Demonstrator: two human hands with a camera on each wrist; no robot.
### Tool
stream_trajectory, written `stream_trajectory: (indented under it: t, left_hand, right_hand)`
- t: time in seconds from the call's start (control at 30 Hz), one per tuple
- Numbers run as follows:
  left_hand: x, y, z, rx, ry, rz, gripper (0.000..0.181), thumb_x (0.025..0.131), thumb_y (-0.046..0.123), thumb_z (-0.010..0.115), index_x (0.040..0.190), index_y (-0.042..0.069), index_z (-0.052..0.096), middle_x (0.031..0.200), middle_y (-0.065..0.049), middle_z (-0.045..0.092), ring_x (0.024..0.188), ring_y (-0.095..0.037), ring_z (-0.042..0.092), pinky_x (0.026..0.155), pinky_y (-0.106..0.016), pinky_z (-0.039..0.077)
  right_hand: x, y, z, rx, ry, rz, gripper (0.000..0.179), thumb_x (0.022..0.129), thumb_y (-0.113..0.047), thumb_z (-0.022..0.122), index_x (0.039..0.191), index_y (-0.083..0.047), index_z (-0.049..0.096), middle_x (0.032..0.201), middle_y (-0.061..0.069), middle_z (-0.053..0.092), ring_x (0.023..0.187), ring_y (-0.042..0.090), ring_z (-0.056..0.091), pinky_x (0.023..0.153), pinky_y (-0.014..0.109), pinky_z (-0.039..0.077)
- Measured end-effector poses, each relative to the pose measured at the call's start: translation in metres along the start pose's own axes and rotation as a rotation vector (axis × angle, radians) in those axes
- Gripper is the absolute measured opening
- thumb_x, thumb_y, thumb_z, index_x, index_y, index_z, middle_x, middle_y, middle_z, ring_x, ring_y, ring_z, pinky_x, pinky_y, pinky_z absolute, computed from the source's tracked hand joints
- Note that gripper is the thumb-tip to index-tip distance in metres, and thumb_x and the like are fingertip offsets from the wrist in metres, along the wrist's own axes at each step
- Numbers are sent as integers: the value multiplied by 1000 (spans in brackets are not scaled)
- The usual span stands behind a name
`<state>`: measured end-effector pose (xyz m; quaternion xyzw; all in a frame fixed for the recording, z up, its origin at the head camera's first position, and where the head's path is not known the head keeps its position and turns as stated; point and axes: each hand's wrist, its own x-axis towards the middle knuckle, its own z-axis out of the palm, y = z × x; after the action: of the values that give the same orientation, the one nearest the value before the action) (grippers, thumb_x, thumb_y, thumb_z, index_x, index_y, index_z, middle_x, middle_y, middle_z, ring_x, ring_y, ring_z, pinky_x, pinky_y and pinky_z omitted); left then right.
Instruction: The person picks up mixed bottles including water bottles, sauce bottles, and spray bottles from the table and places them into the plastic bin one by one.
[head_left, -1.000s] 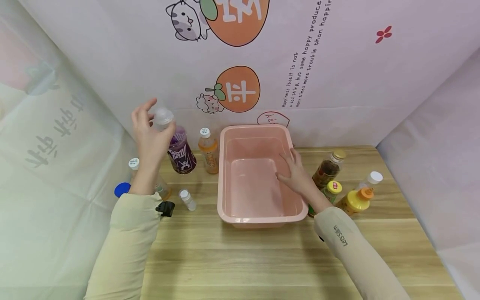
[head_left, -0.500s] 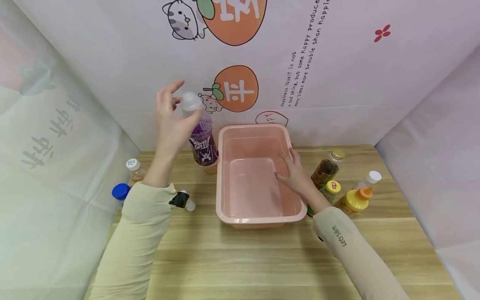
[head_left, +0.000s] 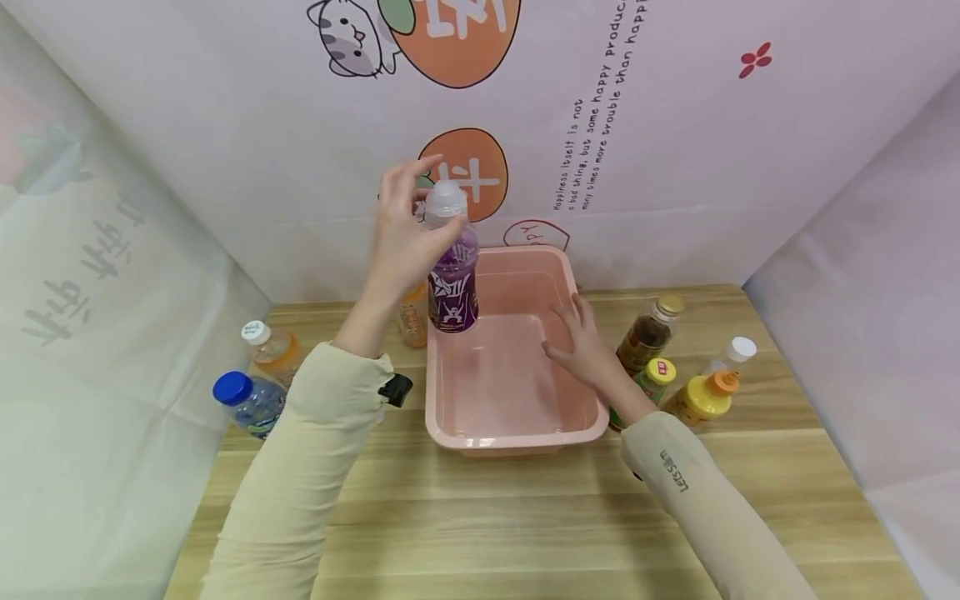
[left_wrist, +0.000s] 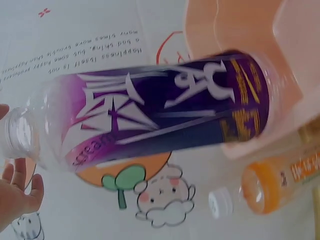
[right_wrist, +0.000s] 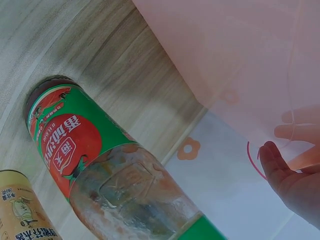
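Observation:
My left hand (head_left: 408, 242) pinches a purple-labelled drink bottle (head_left: 453, 287) by its clear cap, thumb on one side and fingers on the other. The bottle hangs upright and overlaps the left rim of a pink plastic basin (head_left: 513, 442) in the head view. In the left wrist view its label (left_wrist: 160, 105) fills the middle, with the cap between the fingertips. My right hand (head_left: 592, 358) holds the basin's right wall, some fingers inside it. The right wrist view shows the fingers (right_wrist: 292, 165) on both sides of the translucent wall (right_wrist: 235, 65).
Left of the basin stand an orange drink bottle (head_left: 413, 321), a white-capped bottle (head_left: 276, 350) and a blue-capped bottle (head_left: 251, 402). On the right are a gold-capped jar (head_left: 648, 333), a green-labelled ketchup bottle (right_wrist: 75, 135), a yellow squeeze bottle (head_left: 708, 400) and a white-capped bottle (head_left: 731, 356).
My left hand has carried the purple bottle to the right, from beside the orange drink bottle to the basin's left rim. My right hand has stayed on the basin.

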<state>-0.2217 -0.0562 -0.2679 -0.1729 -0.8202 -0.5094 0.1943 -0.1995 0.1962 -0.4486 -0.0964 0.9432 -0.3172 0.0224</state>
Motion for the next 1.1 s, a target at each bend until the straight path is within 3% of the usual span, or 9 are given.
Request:
stream_trajectory:
  t: [0.2,0.3,0.47,0.67,0.87,1.1]
  left_hand:
    - [5,0,19,-25,1,22,63,77,3,72,135,6,49,136,-18,39,112,-29,52,95,-33,47]
    - [6,-3,27,-23,-19,19,62,77,2,72,135,5,49,136,-18,39,119,-29,49,98,-33,47]
    - [6,-15,39,28,-97,-63,65,77,2,71,137,11,48,139,-16,35,119,-28,51,97,-34,51]
    - [1,-31,54,10,-164,-181,70,75,0,72,139,13,46,142,-16,33,120,-29,52,98,-37,51]
    - [-3,-43,62,-30,-174,-265,71,75,-3,72,139,12,46,142,-16,33,121,-31,54,99,-39,51]
    - [-8,-66,65,-7,-176,-303,72,75,-4,72,140,11,44,142,-17,33,123,-33,53,103,-40,49]
  right_hand:
    - [0,0,1,-8,13,-7,68,90,-26,63,148,-10,31,157,24,5,117,53,50,77,56,54]
    - [1,0,1,-22,11,-6,68,90,-27,62,148,-10,31,157,24,5,110,51,55,74,53,55]
    - [1,0,1,-31,-5,3,68,91,-30,61,149,-10,31,158,23,5,104,48,58,70,49,54]
    - [1,1,1,-26,9,-4,68,90,-28,62,148,-8,32,157,24,6,112,50,54,73,52,54]
    - [2,2,2,-29,6,-2,68,90,-29,61,148,-8,31,158,23,5,115,50,53,78,53,54]
    - [1,1,1,-37,4,2,68,90,-29,61,148,-9,32,158,22,5,103,47,59,62,41,53]
